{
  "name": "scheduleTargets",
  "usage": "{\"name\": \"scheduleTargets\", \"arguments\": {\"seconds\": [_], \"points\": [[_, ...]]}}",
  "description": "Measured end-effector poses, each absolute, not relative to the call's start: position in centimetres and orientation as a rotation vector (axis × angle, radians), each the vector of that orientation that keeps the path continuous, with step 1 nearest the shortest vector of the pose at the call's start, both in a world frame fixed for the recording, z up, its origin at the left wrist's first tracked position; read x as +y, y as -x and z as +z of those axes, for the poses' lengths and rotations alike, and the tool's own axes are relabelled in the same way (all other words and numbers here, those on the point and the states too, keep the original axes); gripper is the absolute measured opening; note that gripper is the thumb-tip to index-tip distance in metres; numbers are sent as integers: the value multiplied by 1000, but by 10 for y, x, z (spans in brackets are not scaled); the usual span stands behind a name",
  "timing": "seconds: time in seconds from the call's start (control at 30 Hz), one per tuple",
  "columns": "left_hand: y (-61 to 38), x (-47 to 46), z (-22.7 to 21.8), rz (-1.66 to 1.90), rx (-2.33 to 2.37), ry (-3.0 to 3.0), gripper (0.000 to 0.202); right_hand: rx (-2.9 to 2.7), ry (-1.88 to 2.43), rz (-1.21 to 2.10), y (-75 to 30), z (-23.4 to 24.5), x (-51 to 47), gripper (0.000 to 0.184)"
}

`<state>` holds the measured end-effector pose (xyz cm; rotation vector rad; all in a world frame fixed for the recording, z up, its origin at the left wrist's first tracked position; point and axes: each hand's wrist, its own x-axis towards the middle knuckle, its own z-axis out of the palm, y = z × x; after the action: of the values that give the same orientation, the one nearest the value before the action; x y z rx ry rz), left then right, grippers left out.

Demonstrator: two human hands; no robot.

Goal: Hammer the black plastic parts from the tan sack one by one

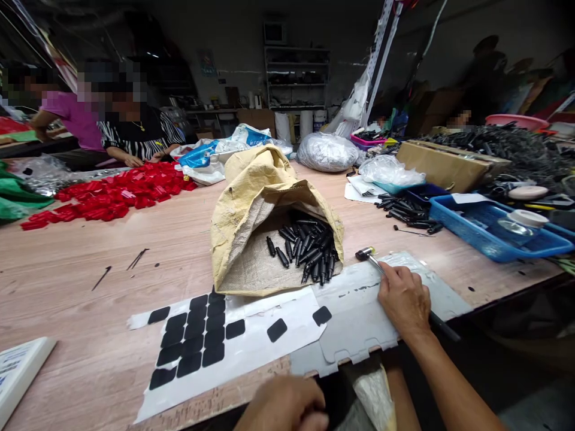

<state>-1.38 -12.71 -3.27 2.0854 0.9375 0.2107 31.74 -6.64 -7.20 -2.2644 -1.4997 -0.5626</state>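
Observation:
My right hand (pixel 405 300) is closed around a small hammer (pixel 364 254) with a metal shaft and a dark handle end; its head, black with a yellowish face, lies over the grey plate (pixel 345 323). At the near table edge, my left hand (pixel 287 402) is blurred, with its fingers curled; whatever they may hold is hidden. Between the hands and the bag lies a white backing sheet (pixel 265 365) bearing several black rounded-square pads (pixel 193 345). A yellow woven sack (pixel 238 233) lies with its mouth facing me, black tapered cylindrical parts (pixel 309 248) inside.
Red pieces (pixel 121 194) are heaped at the left, where a person (pixel 135 140) works. To the right stand a blue tray (pixel 494 230), a cardboard box (pixel 444 164) and piled black parts (pixel 525 155). A white box (pixel 24 374) sits near the left corner.

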Motion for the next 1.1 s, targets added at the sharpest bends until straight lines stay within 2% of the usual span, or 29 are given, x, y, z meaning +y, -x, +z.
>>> {"name": "scheduleTargets", "arguments": {"seconds": [0.1,0.17,0.23,0.3,0.4,0.7,0.77,0.9,1.1], "points": [[5,-66,9,499,1186,-2198,24,-1499,2269,-556,-317,-71,-66,34],[0,-12,19,600,1424,-2352,37,-1499,2274,-546,-317,-70,-66,34],[-1,40,17,586,1621,-2503,53,-1500,2277,-541,-317,-69,-66,34],[0,80,9,455,1635,-2591,56,-1501,2276,-539,-317,-69,-66,34],[5,105,-2,309,1568,-2636,49,-1501,2270,-539,-318,-69,-66,34],[15,90,-1,253,1540,-2621,13,-1498,2271,-522,-318,-68,-65,35],[16,80,3,276,1527,-2611,10,-1494,2264,-529,-317,-69,-66,34],[14,37,6,552,1445,-2451,7,-1507,2270,-512,-317,-69,-65,31],[5,-23,-29,671,1218,-2253,10,-1525,2388,-299,-320,-55,-58,28]]}}
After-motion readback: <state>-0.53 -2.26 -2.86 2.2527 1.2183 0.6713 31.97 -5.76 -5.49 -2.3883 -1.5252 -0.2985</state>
